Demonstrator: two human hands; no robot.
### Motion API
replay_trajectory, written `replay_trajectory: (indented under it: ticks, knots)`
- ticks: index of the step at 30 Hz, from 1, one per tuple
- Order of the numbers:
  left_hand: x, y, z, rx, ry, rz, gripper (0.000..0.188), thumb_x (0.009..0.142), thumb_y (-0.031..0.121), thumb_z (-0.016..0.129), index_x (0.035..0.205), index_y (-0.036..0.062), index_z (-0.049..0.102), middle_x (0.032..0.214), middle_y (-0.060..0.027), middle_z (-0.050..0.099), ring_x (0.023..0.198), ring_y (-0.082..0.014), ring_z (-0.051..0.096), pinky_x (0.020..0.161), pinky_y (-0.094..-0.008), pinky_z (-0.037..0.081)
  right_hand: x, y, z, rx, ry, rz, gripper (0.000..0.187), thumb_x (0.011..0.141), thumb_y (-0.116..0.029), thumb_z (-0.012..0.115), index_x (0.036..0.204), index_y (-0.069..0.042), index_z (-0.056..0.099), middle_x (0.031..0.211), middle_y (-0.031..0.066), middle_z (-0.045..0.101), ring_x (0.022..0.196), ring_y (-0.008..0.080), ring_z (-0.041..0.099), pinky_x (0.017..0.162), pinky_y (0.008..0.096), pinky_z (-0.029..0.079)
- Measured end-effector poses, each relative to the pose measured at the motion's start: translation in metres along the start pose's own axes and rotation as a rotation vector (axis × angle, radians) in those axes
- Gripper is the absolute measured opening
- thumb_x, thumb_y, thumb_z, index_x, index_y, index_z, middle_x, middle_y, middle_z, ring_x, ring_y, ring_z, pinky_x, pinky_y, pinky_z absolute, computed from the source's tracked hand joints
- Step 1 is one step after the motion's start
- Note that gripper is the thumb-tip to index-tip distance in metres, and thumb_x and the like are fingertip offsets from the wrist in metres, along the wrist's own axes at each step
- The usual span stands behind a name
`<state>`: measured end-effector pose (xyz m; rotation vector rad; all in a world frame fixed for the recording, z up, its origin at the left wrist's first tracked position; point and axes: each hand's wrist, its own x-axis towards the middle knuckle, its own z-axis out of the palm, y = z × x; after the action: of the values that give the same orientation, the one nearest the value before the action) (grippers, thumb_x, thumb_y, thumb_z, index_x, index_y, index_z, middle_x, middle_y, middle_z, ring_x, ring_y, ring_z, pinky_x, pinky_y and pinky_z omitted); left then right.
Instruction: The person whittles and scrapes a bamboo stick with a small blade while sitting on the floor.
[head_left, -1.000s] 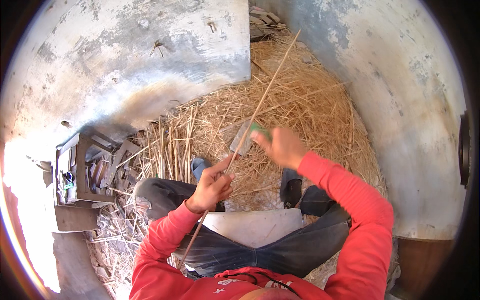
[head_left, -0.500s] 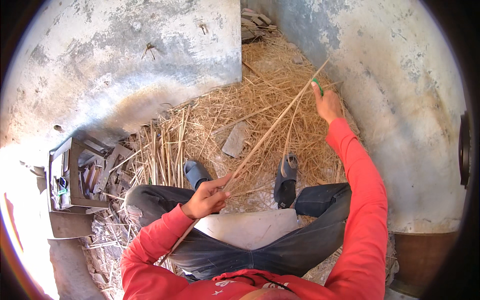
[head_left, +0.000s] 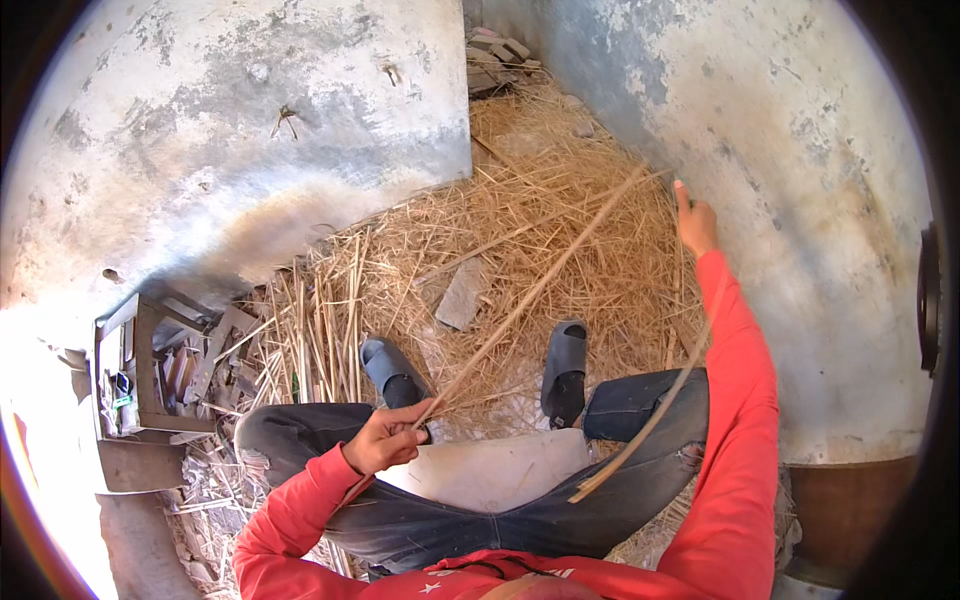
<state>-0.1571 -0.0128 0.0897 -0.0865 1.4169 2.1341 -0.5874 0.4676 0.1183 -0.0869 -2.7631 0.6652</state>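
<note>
My left hand [head_left: 385, 438] is closed around the near part of a long tan reed stalk [head_left: 535, 290]. The stalk slants up and away to the right over the straw. Beyond its far end, close to the right wall, my right hand [head_left: 697, 222] is closed with the thumb pointing up. A knife blade [head_left: 662, 172] shows thinly at its thumb; the green handle seen earlier is now hidden by the fingers. Apart from both hands, a peeled strip [head_left: 640, 430] hangs blurred across my right sleeve and thigh.
Loose straw [head_left: 600, 250] covers the floor, with a flat stone [head_left: 461, 294] on it. Cut stalks [head_left: 325, 320] lie at the left beside a wooden frame [head_left: 150, 360]. Worn walls [head_left: 780, 230] rise at both sides. Between my legs is a white sack-like surface [head_left: 490, 468].
My right hand has moved slightly right and nearer, away from the stalk's tip. The strip has come off the stalk and swung toward my right thigh. My left hand has dropped lower and left.
</note>
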Motion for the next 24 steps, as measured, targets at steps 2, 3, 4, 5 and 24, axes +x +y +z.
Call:
replay_trajectory:
  ticks: [2, 3, 4, 5, 24]
  knots:
    - [0.0, -0.007, -0.012, -0.063, 0.003, 0.078, 0.057, 0.102, 0.0, 0.051, 0.157, 0.0033, 0.036, 0.056, 0.0064, 0.032, 0.044, -0.0047, 0.029, 0.045, -0.0248, 0.027, -0.026, -0.036, 0.006, 0.035, -0.076, -0.095, 0.093, 0.098, -0.073, 0.043, 0.061, 0.011, 0.058, 0.058, 0.0265, 0.057, 0.056, 0.043, 0.057, 0.065, 0.0544, 0.047]
    - [0.0, -0.005, -0.012, -0.099, 0.001, 0.082, 0.057, 0.102, 0.0, 0.05, 0.157, 0.0033, 0.036, 0.056, 0.0063, 0.032, 0.043, -0.0048, 0.028, 0.044, -0.0246, 0.027, -0.041, -0.056, 0.003, 0.045, -0.107, -0.137, 0.093, 0.097, -0.074, 0.043, 0.059, 0.01, 0.055, 0.056, 0.0252, 0.056, 0.055, 0.0426, 0.056, 0.064, 0.0541, 0.047]
    - [0.002, 0.001, -0.01, -0.136, -0.005, 0.086, 0.057, 0.101, 0.0, 0.05, 0.157, 0.0032, 0.037, 0.055, 0.0062, 0.031, 0.043, -0.0048, 0.027, 0.044, -0.0244, 0.026, -0.049, -0.069, -0.002, 0.032, -0.145, -0.151, 0.093, 0.097, -0.074, 0.043, 0.057, 0.009, 0.053, 0.055, 0.0242, 0.055, 0.055, 0.0418, 0.057, 0.064, 0.0536, 0.047]
    - [0.004, 0.007, -0.009, -0.175, -0.009, 0.089, 0.058, 0.101, -0.001, 0.05, 0.157, 0.0032, 0.037, 0.054, 0.0061, 0.03, 0.042, -0.0048, 0.027, 0.044, -0.0242, 0.026, -0.057, -0.08, -0.004, 0.019, -0.187, -0.166, 0.092, 0.097, -0.074, 0.043, 0.056, 0.008, 0.051, 0.054, 0.0233, 0.055, 0.055, 0.0409, 0.057, 0.063, 0.0531, 0.047]
    - [0.038, 0.065, 0.015, 0.111, 0.171, 0.196, 0.043, 0.112, 0.024, 0.035, 0.148, 0.0025, 0.043, 0.065, 0.0029, 0.044, 0.045, -0.0048, 0.033, 0.044, -0.0204, 0.03, -0.103, -0.141, 0.066, -0.362, -0.603, -0.486, 0.074, 0.099, -0.066, 0.048, 0.079, 0.003, 0.07, 0.073, 0.0188, 0.068, 0.07, 0.0356, 0.068, 0.065, 0.0496, 0.052]
